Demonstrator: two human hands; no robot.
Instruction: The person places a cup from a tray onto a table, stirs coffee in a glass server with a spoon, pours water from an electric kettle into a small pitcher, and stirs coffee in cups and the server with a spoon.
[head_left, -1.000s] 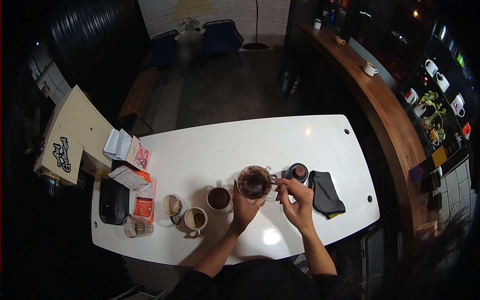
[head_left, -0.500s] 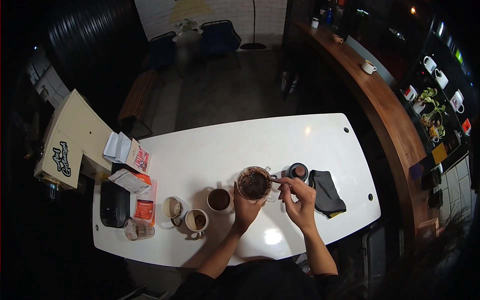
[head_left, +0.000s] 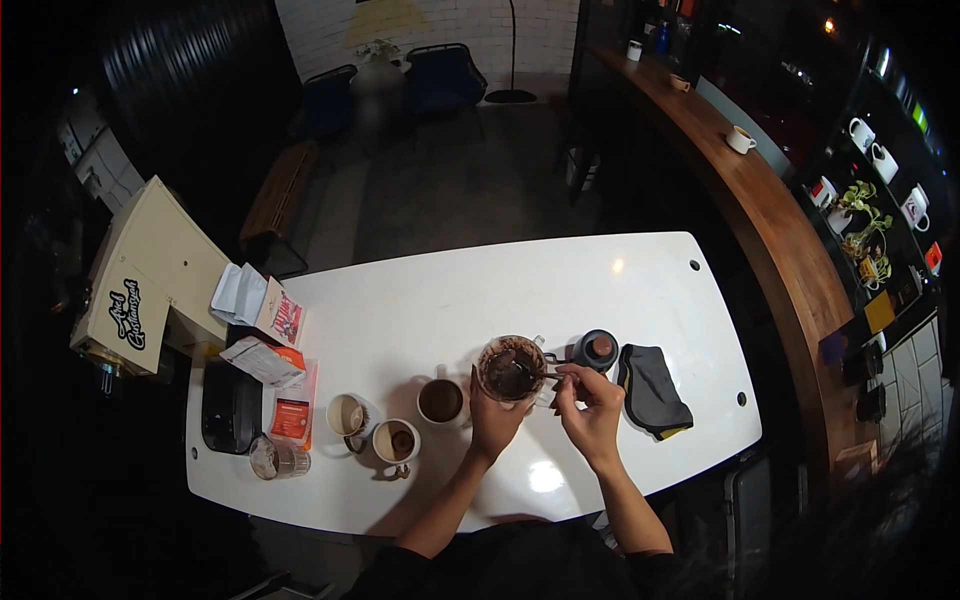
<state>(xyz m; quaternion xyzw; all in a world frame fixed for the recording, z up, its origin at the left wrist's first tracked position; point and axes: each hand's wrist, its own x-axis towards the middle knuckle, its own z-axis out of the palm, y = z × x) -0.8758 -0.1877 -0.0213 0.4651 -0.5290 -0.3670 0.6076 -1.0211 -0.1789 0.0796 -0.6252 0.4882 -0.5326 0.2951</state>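
Note:
My left hand [head_left: 496, 425] is wrapped round a clear glass [head_left: 511, 369] with dark brown contents and brown residue on its inner wall. A thin metal spoon [head_left: 553, 376] reaches over the glass's right side, its handle pinched in the fingers of my right hand [head_left: 594, 408]. The spoon's far end is hard to make out in the dark contents. Left of the glass stands a cup [head_left: 440, 400] of brown liquid. Two more cups, a stained one [head_left: 397, 441] and another [head_left: 347, 413], stand farther left.
Behind my right hand stands a dark bottle [head_left: 596, 350], beside a folded grey cloth [head_left: 655, 390]. The white table [head_left: 420, 290] carries a cream machine [head_left: 150, 290], coffee bags [head_left: 285, 310], a black scale-like device [head_left: 230, 405] and a drinking glass [head_left: 280, 458] at left.
My right hand has shifted slightly left and down with the spoon, closer to the glass. The dark contents have moved round inside. My left hand keeps its hold.

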